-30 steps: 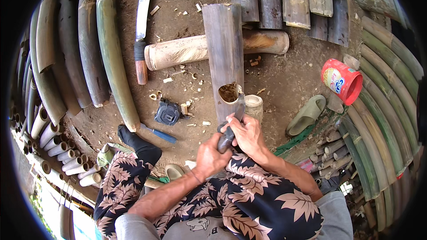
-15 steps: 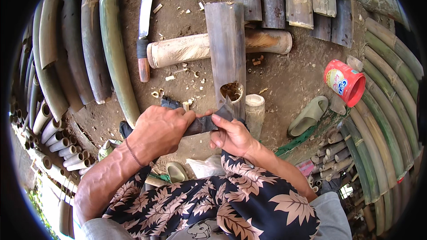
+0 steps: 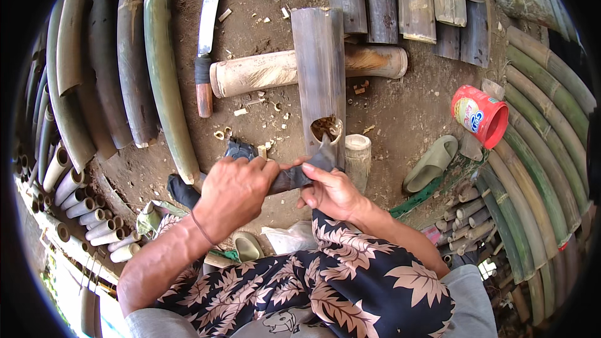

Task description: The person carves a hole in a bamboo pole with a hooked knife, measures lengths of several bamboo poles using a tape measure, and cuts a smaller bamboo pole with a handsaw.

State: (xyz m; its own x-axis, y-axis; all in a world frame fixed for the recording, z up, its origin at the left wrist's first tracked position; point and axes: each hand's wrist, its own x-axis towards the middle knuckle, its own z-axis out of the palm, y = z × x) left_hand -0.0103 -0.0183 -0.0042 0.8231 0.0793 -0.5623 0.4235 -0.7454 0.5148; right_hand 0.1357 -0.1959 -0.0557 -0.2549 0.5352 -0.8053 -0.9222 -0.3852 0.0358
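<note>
My left hand (image 3: 236, 191) is wrapped round a dark, rod-like piece (image 3: 289, 180) held crosswise in front of me. With thumb and fingers, my right hand (image 3: 333, 193) pinches its other end, where a grey part (image 3: 324, 153) rises to a point; the exact kind is unclear. Black material (image 3: 241, 149) shows beyond my left knuckles. Just past my hands, a grey bamboo length (image 3: 320, 62) with a hole near its close end rests across a pale bamboo log (image 3: 256, 74). An upright bamboo stub (image 3: 358, 156) stands beside it.
A machete (image 3: 205, 44) lies on the dirt at left, near wood chips. Long bamboo lengths (image 3: 166, 69) line the left; split pieces (image 3: 416, 6) lie at far right. A red tub (image 3: 494, 126) lies tipped on its side near a green sandal (image 3: 431, 164).
Both hands and the dark piece have shifted only slightly, the left hand a little to the right and down. My hold on the piece stays the same.
</note>
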